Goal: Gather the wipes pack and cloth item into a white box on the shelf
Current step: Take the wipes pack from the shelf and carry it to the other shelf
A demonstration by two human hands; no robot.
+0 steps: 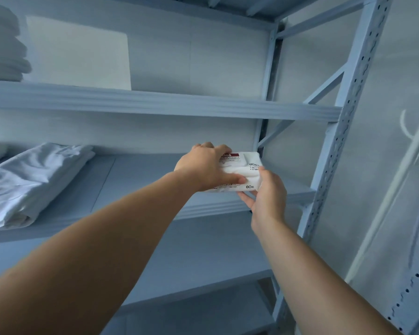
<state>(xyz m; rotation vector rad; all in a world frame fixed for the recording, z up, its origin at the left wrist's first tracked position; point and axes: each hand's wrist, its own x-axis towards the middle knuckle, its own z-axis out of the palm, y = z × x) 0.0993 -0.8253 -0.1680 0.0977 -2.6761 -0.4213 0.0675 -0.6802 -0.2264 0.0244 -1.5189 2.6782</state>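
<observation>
Gripping the wipes pack (250, 165) with both hands: left hand (203, 168) clamps over its top, thumb along the front edge; right hand (269, 197) cups its right end, fingers (246, 198) curled underneath. Pack sits between the two sets of fingers, low over the middle shelf (136, 175); contact with it cannot be told. Folded white cloth (29, 180) lies on that shelf, well left of the fingers. White box (80, 54) stands on the upper shelf (179, 102), above and left of them.
</observation>
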